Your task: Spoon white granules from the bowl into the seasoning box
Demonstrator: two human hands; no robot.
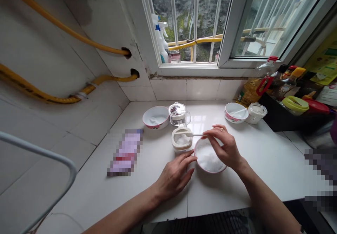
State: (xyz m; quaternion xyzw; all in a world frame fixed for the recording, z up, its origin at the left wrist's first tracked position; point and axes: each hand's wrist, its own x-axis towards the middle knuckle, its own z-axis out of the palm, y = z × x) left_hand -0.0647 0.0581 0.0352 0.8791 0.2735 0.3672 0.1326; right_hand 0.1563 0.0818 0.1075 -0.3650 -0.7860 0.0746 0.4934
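Clock: centred on powder bowl (207, 158), 12 = toward window (195, 23).
Right hand (223, 144): thumb and fingers pinching spoon (197, 134) by its handle, above bowl's far side.
Spoon: head points to 9, at mouth of open jar (181, 141); touching or just above, can't tell.
Left hand (175, 174): at 8, fingers loosely spread, fingertips at bowl rim, not gripping.
Powder bowl: on counter (263, 170), upright, white heap inside.
Open jar: at 10, just beside bowl, white contents, clear lid (181, 118) swung up on its 12 side.
Second jar (177, 108): at 11, behind open jar, dark bits inside.
Left bowl (147, 118): at 10, white spoon in it.
Small bowl (234, 118): at 1, white utensil in it.
Third jar (256, 114): between 1 and 2, beside small bowl.
Oil bottle (250, 91): at 1, behind small bowl.
Packet (127, 151): at 9, on counter, pixelated, can't read.
Black box (276, 116): at 2, condiments beside and above it.
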